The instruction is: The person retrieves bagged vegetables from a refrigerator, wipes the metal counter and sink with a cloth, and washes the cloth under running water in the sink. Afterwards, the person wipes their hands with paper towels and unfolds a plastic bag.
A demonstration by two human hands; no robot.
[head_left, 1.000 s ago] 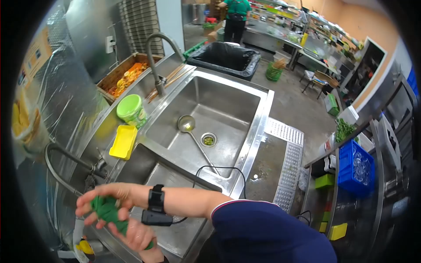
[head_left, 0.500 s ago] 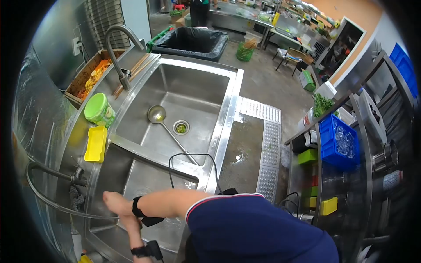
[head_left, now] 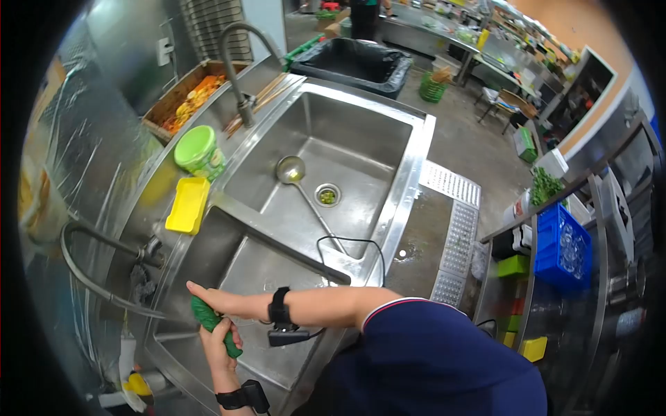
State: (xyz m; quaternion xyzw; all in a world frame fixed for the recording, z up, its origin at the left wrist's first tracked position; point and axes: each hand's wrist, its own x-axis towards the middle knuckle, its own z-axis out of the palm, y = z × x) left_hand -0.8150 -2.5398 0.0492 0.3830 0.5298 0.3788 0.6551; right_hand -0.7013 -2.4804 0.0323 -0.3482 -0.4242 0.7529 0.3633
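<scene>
A dark green, elongated bundle [head_left: 206, 313] is held over the near sink basin [head_left: 270, 253]; I cannot tell its exact kind. My left hand [head_left: 220, 341] wraps its fingers round the lower part, with one end poking out beneath. Against the upper part lies my right hand [head_left: 225, 302], one digit stretched out along it and the other fingers hidden behind. To the left of both hands, a curved faucet [head_left: 104, 288] reaches over the basin's edge.
A ladle [head_left: 291, 170] lies in the far basin near its drain. On the ledge stand a yellow tray [head_left: 188, 206], a green tub [head_left: 198, 149] and a box of food scraps [head_left: 187, 104]. A black-lined bin [head_left: 354, 62] is beyond; a shelf with a blue crate [head_left: 560, 246] is at right.
The dark green bundle now shows between my hands, where it was not visible before. Both hands have shifted away from the faucet. The whole view has moved, so the sinks appear farther right.
</scene>
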